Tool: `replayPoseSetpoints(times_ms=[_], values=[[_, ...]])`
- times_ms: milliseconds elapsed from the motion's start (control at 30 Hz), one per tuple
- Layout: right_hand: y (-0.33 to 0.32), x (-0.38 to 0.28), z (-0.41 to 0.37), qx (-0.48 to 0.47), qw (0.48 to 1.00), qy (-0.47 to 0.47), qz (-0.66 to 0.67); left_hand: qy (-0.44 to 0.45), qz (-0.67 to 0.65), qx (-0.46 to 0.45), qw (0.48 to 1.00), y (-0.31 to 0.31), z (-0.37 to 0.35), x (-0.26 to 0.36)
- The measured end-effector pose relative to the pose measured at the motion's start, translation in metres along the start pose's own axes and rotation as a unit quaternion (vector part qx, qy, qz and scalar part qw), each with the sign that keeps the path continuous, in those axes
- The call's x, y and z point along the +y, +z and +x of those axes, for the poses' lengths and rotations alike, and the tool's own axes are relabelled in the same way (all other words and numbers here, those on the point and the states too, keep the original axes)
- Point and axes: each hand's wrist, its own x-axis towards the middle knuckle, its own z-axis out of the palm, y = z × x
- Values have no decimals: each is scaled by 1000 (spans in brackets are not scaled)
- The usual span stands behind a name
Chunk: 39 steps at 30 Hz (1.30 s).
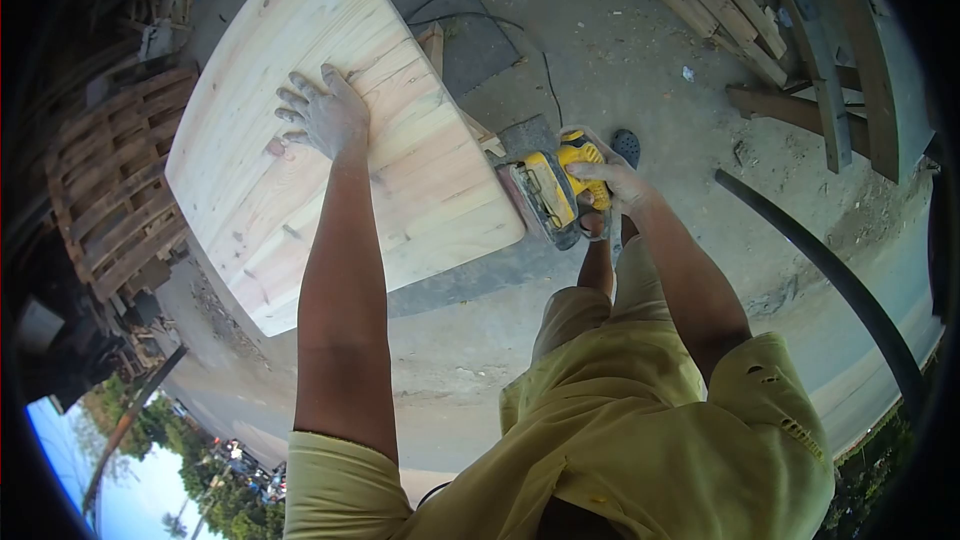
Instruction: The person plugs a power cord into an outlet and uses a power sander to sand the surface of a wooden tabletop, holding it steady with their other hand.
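A pale wooden tabletop [400, 180] with rounded corners and visible knots lies in front of me. My left hand [330, 115], dusty, rests flat on its upper face with the fingers spread. My right hand [615, 180] is wrapped round the handle of a yellow and black belt sander [548, 190]. The sander is turned on its side, its belt face right at the tabletop's right edge. Part of the grip is hidden behind my fingers.
A black cord [550, 75] runs over the concrete floor behind the sander. Wooden pallets [120, 170] stand at the left. Loose planks [705, 5] lie at the upper right, near upright boards [870, 60]. A dark curved pole [820, 260] crosses the right side.
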Motion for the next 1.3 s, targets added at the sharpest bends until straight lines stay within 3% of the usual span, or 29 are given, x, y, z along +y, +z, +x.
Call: replayPoseSetpoints(times_ms=[133,300,433,733,1033,1300], values=[[-11,-1,26,8,999,44,22,4,4,4,1000,1,0,-3],[-41,53,-9,24,994,79,74,-1,7,-2,1000,-1,-1,-2],[-48,56,4,22,988,88,122,-4,7,-9,1000,-4,-2,1],[2,-58,139,-29,997,62,48,-19,23,-16,999,-1,1,-1],[38,-156,279,10,997,70,41,-18,30,-31,999,-5,4,0],[72,-244,405,-58,998,-12,33,-20,28,-41,999,-12,5,1]])
